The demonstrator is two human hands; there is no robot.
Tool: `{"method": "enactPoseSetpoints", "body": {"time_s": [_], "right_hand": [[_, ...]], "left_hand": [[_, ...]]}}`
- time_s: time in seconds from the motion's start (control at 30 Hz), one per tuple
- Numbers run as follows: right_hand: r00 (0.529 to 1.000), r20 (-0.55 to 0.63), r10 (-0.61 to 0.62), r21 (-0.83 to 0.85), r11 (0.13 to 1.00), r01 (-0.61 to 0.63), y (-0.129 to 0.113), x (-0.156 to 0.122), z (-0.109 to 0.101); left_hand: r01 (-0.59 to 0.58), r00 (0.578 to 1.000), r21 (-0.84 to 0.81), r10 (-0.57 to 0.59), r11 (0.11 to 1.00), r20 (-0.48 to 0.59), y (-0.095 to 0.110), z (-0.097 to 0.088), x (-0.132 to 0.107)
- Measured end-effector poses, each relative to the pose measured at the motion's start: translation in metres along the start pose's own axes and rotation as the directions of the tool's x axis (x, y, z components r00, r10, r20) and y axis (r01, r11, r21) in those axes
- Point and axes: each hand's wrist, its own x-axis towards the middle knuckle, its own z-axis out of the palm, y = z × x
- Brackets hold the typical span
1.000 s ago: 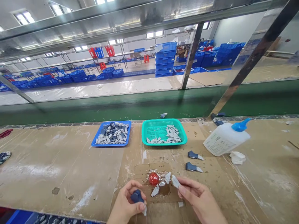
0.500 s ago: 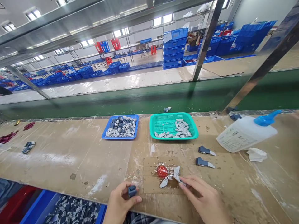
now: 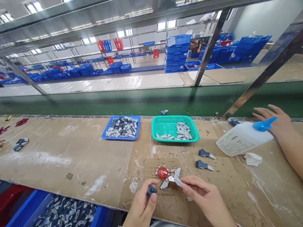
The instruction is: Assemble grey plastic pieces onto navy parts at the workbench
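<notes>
Tabletop edge runs near left hand.

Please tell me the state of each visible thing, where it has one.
Left hand: closed on a dark blue part.
Right hand: pinching a grey piece.
Blue tray: well filled with mixed pieces.
Green basket: partly filled with grey pieces.
Red round object: glossy.
Two grey-tipped parts: lying side by side.
Bottle: blue cap on; fill level unclear.
White wad: crumpled.
Other person's hand: open, behind the bottle.
Blue bin: holding many loose pieces.
</notes>
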Motion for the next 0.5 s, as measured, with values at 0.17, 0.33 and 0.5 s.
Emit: {"method": "enactPoseSetpoints", "body": {"time_s": [0.17, 0.33, 0.5], "right_hand": [[0.995, -0.033, -0.092, 0.142, 0.985, 0.096, -0.033, 0.002, -0.001], [0.903, -0.004, -0.429, -0.098, 0.899, 0.426, -0.058, 0.000, 0.003], [0.884, 0.097, -0.458, -0.186, 0.864, 0.468, -0.061, 0.000, 0.004]], "left_hand": [[-0.173, 0.972, -0.005, 0.172, 0.985, 0.157, 0.033, 0.011, 0.016], [-0.280, 0.948, -0.026, 0.281, 0.960, 0.152, 0.040, 0.020, 0.021], [-0.324, 0.945, 0.015, 0.323, 0.946, 0.058, 0.042, 0.031, 0.022]]}}
